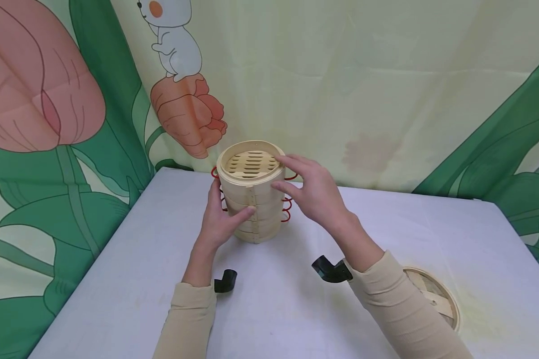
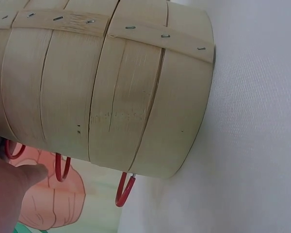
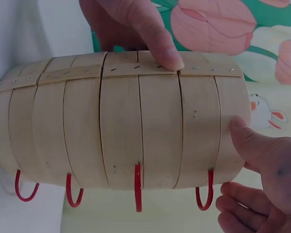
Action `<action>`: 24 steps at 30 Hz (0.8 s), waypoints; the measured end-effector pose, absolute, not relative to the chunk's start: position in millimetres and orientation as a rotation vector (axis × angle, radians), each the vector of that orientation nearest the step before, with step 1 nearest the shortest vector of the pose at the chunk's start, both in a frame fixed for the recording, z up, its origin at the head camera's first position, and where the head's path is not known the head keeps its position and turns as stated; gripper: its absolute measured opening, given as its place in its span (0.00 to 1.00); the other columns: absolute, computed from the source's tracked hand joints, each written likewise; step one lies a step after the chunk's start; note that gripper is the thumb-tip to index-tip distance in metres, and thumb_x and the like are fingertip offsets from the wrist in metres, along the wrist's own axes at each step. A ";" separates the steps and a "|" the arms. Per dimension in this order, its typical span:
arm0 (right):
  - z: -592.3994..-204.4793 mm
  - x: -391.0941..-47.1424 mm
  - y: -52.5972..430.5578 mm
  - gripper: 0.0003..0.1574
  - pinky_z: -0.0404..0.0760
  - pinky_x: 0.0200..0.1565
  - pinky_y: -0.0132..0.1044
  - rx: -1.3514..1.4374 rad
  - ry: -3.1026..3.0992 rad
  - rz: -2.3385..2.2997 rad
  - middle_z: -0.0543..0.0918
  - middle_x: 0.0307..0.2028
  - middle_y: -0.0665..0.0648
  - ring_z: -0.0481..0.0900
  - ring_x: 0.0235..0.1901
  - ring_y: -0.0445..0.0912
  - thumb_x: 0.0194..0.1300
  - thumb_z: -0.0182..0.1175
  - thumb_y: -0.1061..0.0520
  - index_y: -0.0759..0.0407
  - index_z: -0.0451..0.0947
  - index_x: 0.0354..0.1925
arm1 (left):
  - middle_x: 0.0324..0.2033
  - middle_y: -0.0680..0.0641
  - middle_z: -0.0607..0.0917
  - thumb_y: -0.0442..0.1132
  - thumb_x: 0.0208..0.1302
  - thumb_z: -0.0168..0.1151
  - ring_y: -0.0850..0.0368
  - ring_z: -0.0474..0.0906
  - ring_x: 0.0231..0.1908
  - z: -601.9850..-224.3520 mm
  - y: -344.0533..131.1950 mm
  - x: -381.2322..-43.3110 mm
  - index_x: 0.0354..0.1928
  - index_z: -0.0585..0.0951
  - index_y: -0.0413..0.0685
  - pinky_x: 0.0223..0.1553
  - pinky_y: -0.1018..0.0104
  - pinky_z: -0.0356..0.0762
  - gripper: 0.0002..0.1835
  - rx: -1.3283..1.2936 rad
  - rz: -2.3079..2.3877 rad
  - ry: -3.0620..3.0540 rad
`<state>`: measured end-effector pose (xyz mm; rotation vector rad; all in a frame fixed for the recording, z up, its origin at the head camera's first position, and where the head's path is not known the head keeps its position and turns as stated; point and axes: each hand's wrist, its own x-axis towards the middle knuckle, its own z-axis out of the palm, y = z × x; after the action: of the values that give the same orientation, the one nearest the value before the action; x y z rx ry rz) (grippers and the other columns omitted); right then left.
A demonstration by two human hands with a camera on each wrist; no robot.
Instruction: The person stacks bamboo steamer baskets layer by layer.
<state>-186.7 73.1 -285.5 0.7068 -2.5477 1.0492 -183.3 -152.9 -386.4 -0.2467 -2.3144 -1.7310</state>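
A stack of several round bamboo steamer baskets point(image 1: 258, 214) with red side loops stands upright on the table. The top basket point(image 1: 226, 182) shows its slatted floor point(image 1: 251, 164). My left hand point(image 1: 220, 222) holds the stack's left side, thumb across the front and fingers partly hidden behind. At the right of the rim, my right hand point(image 1: 312, 187) grips the top basket, its thumb low on the outer wall and its fingers at the rim. In the right wrist view, the right thumb point(image 3: 252, 143) lies against the top basket's wall, beside a red loop point(image 3: 204, 194).
A round bamboo lid point(image 1: 451, 309) lies at the right of the white table point(image 1: 139, 279), partly hidden by the right sleeve. A printed curtain point(image 1: 386, 99) hangs close behind the stack. Black wrist-worn pieces point(image 1: 332, 271) stick out near both cuffs.
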 end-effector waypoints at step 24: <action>-274.2 -167.6 106.3 0.34 0.68 0.65 0.53 0.615 -2.509 1.066 0.74 0.67 0.56 0.68 0.68 0.51 0.66 0.70 0.50 0.52 0.75 0.68 | 0.73 0.54 0.59 0.39 0.49 0.81 0.56 0.55 0.70 -384.5 -153.1 -183.3 0.79 0.51 0.59 0.65 0.40 0.59 0.60 -0.324 -1.777 -2.197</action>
<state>-167.6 106.3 -274.2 0.6148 -2.5089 1.0656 -183.3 -153.1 -384.5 -0.3239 -2.1975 -1.7773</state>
